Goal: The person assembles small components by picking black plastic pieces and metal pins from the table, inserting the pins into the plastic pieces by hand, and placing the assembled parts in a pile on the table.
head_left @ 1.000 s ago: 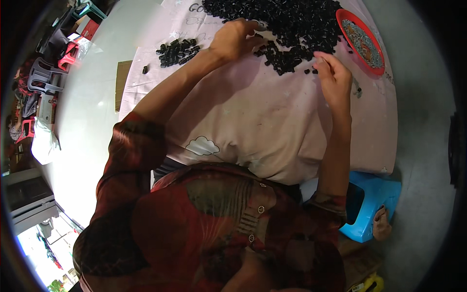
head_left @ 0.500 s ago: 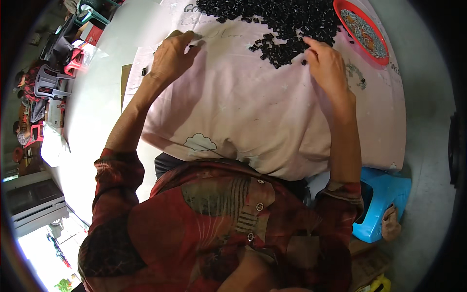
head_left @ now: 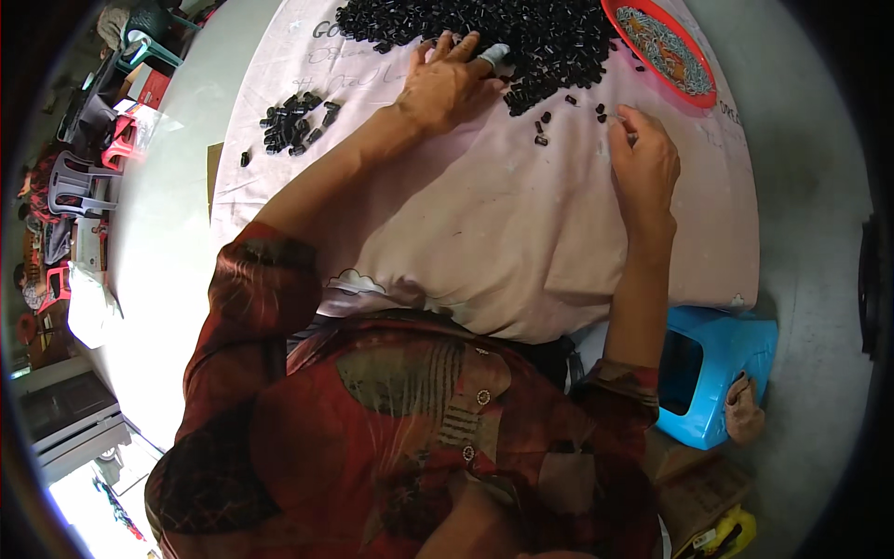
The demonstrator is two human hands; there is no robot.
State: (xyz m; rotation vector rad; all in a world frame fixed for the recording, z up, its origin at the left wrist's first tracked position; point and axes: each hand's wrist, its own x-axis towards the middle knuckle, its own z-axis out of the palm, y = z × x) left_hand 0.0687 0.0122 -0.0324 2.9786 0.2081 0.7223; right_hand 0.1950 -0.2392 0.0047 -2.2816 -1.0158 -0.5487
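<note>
A large heap of small black cylindrical pieces (head_left: 559, 47) covers the far part of the cloth-covered table. My left hand (head_left: 442, 88) lies open on the heap's near left edge, fingers spread; a pale wrap covers one fingertip (head_left: 495, 54). Just right of the heap, my right hand (head_left: 647, 154) is curled, with thumb and index finger close together. Anything in that pinch is too small to make out. A few loose black pieces (head_left: 542, 130) lie between the two hands. Left of my left forearm sits a smaller cluster of black pieces (head_left: 293, 123).
A red oval tray (head_left: 710, 98) of thin metal parts with some orange bits stands at the far right. The pink cloth (head_left: 503, 224) reaches my lap. Beside the table's right side is a blue plastic stool (head_left: 722, 373). Chairs (head_left: 79, 182) and people are far left.
My left hand has swung right, from the table's left side onto the heap, uncovering the small cluster. My right hand has drawn away from the heap and curled. The view has shifted slightly.
</note>
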